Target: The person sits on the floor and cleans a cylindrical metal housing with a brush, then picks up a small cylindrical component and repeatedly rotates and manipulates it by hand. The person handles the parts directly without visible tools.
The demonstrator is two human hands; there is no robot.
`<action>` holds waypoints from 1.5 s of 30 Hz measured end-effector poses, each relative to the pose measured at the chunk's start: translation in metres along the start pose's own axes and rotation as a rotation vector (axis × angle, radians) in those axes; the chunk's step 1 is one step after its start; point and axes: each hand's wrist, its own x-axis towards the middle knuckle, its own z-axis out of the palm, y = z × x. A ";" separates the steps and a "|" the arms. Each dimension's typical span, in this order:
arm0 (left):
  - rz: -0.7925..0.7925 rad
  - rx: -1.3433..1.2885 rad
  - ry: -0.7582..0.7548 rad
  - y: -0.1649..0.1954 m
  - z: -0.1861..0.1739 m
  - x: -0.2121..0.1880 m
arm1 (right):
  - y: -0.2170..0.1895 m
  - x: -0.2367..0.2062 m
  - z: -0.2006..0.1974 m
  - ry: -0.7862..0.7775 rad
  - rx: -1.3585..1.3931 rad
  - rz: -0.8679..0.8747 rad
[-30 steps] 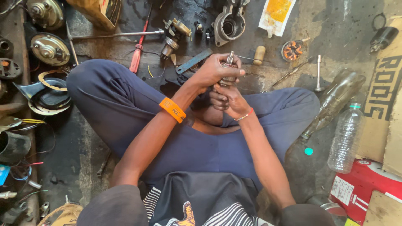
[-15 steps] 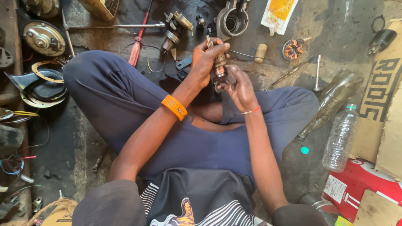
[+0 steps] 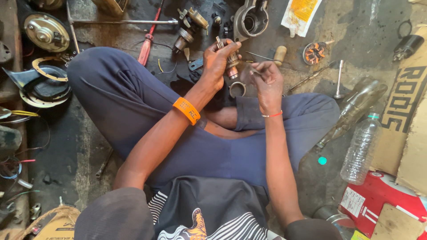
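I sit cross-legged on a dirty workshop floor. My left hand (image 3: pixel 219 62), with an orange wristband, grips a small cylindrical metal motor part (image 3: pixel 231 60) with a copper-coloured end, held upright above my knees. Just to its right, my right hand (image 3: pixel 266 80) pinches a small thin metal piece (image 3: pixel 254 71) between its fingertips; a red thread band circles that wrist. A loose metal ring (image 3: pixel 237 89) lies on the floor directly below both hands.
Around me lie a red-handled screwdriver (image 3: pixel 147 42), a metal housing (image 3: pixel 250 20), a wooden-handled tool (image 3: pixel 279 54), a copper-wound rotor (image 3: pixel 315 52), a long bolt (image 3: pixel 339 80), round horn parts (image 3: pixel 46 32), plastic bottles (image 3: pixel 362 149), cardboard (image 3: pixel 407 120) and a red box (image 3: pixel 382 202).
Both hands lifted from my lap and moved forward, then drew apart: the left keeps the motor part, the right has come away to the right with a small piece.
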 end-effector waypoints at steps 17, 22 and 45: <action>0.064 0.003 0.022 -0.016 -0.013 0.013 | 0.015 -0.006 0.023 -0.168 0.493 0.167; 0.101 0.003 -0.113 -0.023 -0.014 0.014 | 0.028 -0.004 0.021 -0.231 0.440 0.247; -0.108 0.370 -0.638 0.007 0.005 -0.015 | 0.034 -0.022 0.013 -0.468 0.510 0.632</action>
